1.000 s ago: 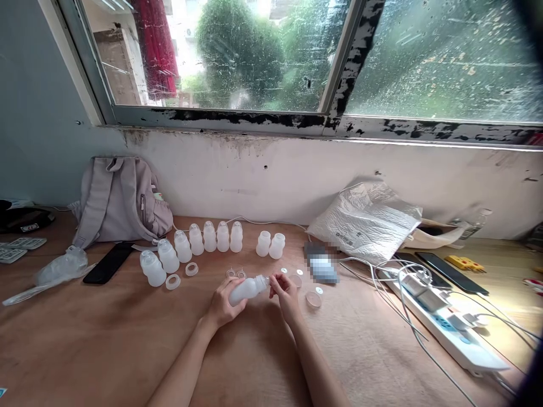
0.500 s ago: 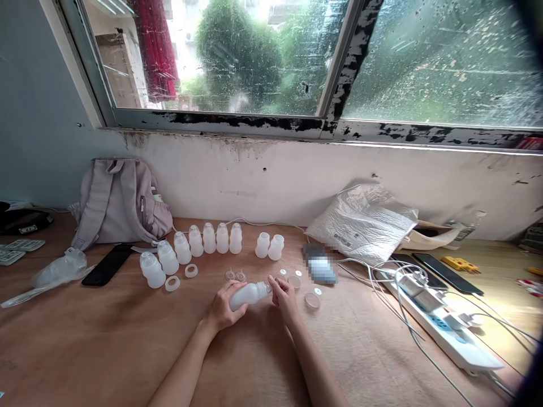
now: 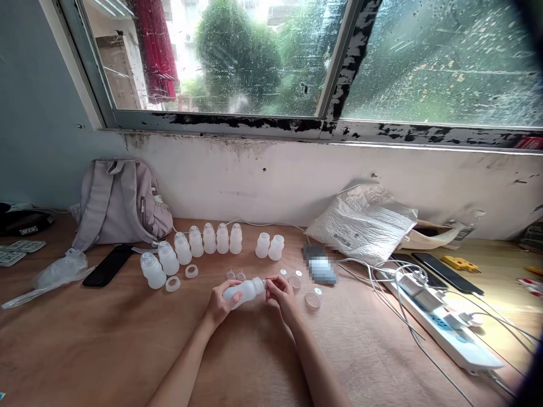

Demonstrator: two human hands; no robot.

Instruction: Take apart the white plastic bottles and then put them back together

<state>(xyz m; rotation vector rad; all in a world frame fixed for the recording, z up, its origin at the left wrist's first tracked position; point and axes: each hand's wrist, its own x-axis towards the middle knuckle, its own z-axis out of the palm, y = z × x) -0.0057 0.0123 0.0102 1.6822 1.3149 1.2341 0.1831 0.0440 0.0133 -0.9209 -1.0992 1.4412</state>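
My left hand [image 3: 220,305] is wrapped round the body of a frosted white baby bottle [image 3: 246,292], which lies tilted with its top to the right. At that top end, my right hand [image 3: 283,296] pinches the clear bottle nipple [image 3: 263,283], mostly hidden by the fingers. Just behind the bottle lie two clear nipples [image 3: 240,276]. To the right of my right hand are clear round caps [image 3: 313,300] and small white discs [image 3: 318,291]. Two white collar rings [image 3: 172,284] lie on the left, near a curved row of capped bottles [image 3: 168,260].
Two topless bottles [image 3: 276,248] stand at the back. A grey backpack [image 3: 119,203], a black phone [image 3: 108,265] and a plastic bag [image 3: 63,271] are on the left. A silver pouch [image 3: 365,223] and a power strip [image 3: 449,322] with loose cables are on the right.
The bottle has shifted slightly left and up in my left hand. My right fingers have closed in on its nipple, where they were a little apart from it before.
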